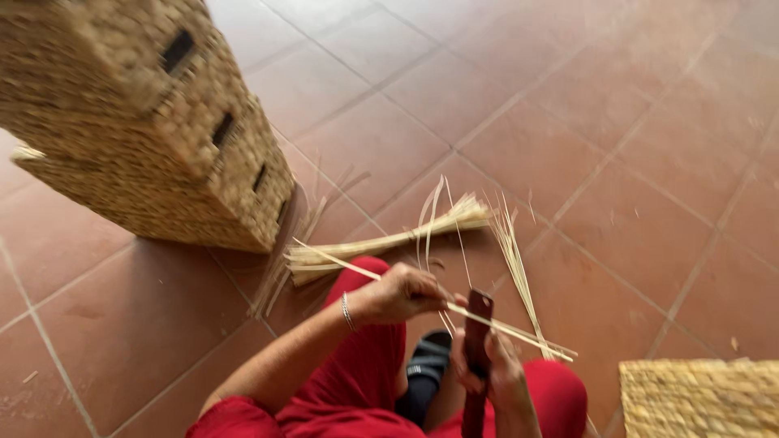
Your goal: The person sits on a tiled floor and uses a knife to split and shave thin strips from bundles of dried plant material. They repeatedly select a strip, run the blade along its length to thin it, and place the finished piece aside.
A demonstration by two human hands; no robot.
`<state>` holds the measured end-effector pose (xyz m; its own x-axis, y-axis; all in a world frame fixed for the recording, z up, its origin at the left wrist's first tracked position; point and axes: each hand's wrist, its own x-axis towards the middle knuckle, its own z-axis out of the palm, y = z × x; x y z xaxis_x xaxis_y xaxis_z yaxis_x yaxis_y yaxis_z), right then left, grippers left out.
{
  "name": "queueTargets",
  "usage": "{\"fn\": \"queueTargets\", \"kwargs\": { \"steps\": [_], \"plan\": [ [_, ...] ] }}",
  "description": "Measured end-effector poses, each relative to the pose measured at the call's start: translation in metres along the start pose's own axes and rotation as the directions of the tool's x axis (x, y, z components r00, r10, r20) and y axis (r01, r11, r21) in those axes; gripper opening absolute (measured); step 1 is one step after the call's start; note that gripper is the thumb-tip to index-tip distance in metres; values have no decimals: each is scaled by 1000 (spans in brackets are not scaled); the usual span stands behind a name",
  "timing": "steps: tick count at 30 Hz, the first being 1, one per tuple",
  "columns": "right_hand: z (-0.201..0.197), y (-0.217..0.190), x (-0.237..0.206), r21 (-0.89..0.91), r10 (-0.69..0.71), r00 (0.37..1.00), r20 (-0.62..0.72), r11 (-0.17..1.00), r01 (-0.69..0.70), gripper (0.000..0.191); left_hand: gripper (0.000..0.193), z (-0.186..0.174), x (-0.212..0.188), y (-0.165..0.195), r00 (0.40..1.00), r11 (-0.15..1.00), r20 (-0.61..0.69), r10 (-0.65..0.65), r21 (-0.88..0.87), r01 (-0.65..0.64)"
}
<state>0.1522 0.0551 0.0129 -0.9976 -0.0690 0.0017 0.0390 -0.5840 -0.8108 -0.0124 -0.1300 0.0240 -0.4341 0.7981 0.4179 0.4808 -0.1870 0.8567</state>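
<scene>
My left hand [402,294], with a thin bracelet at the wrist, pinches a long pale reed strip [527,332] that runs diagonally from upper left to lower right. My right hand [499,375] grips a dark brown knife-like tool [477,324] held upright, its top touching the strip. Both hands are above my knees in red trousers [369,357]. A bundle of pale reed fibres [389,242] lies on the tiled floor just beyond my hands.
A stack of woven straw baskets [146,122] with dark handle slots leans at the upper left. Another woven piece [702,399] lies at the lower right corner. Loose reed strands [515,259] are scattered on the reddish floor tiles [617,122]. A dark sandal [426,365] shows between my knees.
</scene>
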Motion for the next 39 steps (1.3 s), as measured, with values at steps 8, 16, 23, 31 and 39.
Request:
{"fn": "queueTargets", "kwargs": {
  "steps": [8, 16, 23, 31, 39],
  "plan": [
    [-9, 18, -11, -67, -85, 996, 31, 994, 87, 55, 20, 7, 12, 22, 997, 982, -3, -79, 174, 78],
    [-40, 4, 2, -766, -452, 889, -71, 596, 242, 51, 33, 36, -5, 16, 951, 931, -19, -309, -210, 299],
    [-41, 9, 10, -927, -548, 833, 77, 269, 263, 60, 30, 65, -21, 21, 787, 369, 302, -538, -755, 542],
    [-40, 5, 12, -983, -544, 837, 61, 113, 145, 69, 27, 71, -22, 26, 754, 294, 175, -634, -846, 444],
    [-64, -28, 15, -991, -561, 825, -75, 136, 3, 70, 25, 64, -57, 29, 767, 449, 151, -624, -734, 510]
  ]
}}
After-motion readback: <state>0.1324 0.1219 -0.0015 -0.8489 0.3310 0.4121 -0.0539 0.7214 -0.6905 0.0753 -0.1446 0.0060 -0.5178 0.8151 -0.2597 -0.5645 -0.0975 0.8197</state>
